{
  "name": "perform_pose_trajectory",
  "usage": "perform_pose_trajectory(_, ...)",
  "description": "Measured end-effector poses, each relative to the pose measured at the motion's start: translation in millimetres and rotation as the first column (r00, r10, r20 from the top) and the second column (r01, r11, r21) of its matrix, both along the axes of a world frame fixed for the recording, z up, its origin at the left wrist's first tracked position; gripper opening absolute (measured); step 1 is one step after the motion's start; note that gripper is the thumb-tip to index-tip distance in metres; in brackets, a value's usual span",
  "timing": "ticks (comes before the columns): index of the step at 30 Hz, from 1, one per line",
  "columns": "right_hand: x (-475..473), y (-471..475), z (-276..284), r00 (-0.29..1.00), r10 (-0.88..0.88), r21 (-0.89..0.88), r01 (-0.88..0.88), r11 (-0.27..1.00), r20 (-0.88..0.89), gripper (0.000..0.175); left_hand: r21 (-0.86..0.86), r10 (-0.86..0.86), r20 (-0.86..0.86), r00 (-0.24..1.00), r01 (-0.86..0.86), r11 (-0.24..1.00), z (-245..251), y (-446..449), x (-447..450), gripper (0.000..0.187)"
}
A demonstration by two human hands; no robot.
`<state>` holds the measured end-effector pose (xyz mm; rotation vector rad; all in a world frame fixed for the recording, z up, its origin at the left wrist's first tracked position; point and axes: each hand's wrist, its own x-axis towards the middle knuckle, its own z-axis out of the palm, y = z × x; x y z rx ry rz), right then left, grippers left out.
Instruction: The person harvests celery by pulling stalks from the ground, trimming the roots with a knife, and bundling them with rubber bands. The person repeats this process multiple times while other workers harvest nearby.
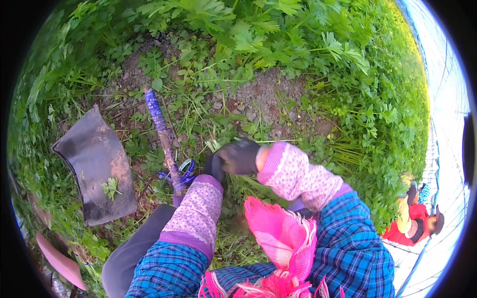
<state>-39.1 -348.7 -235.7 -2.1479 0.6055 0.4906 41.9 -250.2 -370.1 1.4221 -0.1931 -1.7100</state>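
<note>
My left hand (214, 166), in a dark glove, and my right hand (240, 156), gloved as well, meet low over the ground. Cut pale stem ends (212, 145) stick out just above them, and green stems hang below, so both hands seem closed around a bunch of leafy celery-like plants. The fingers are partly hidden and the right hand is blurred. To the left of my hands lies a stick (166, 145) wrapped in purple printed tape, with loops of blue-purple tape (189, 169) beside its lower end.
A curved dark sheet (108, 160) with a leaf on it lies at left. Tall leafy plants (261, 26) stand ahead and at right. A pink curved object (61, 260) is at lower left. Another person in red (415, 219) crouches at far right, near the translucent greenhouse film (447, 93).
</note>
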Motion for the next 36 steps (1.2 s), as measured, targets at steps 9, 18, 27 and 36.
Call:
perform_pose_trajectory(9, 158, -169, 39, 0.975, 0.125, -0.544, -0.005, 0.839, 0.184, 0.019, 0.021, 0.139, -0.084, 0.987, -0.138, 0.990, -17, 8, -2, 0.029)
perform_pose_trajectory(18, 126, -209, -18, 0.837, -0.244, -0.609, -0.129, 0.783, -0.490, 0.025, 0.047, -0.019, 0.109, 0.994, 0.014, 0.999, -19, 18, 2, 0.035)
perform_pose_trajectory(27, 81, -145, -46, 0.877, -0.375, -0.555, 0.161, 0.817, -0.299, 0.034, 0.115, 0.187, 0.006, 0.982, -0.187, 0.976, -39, 15, -6, 0.035)
perform_pose_trajectory(36, -44, 37, 32, 0.556, -0.698, -0.386, 0.583, 0.715, -0.452, 0.040, 0.101, 0.230, -0.526, 0.818, -0.209, 0.973, -20, 36, 26, 0.044)
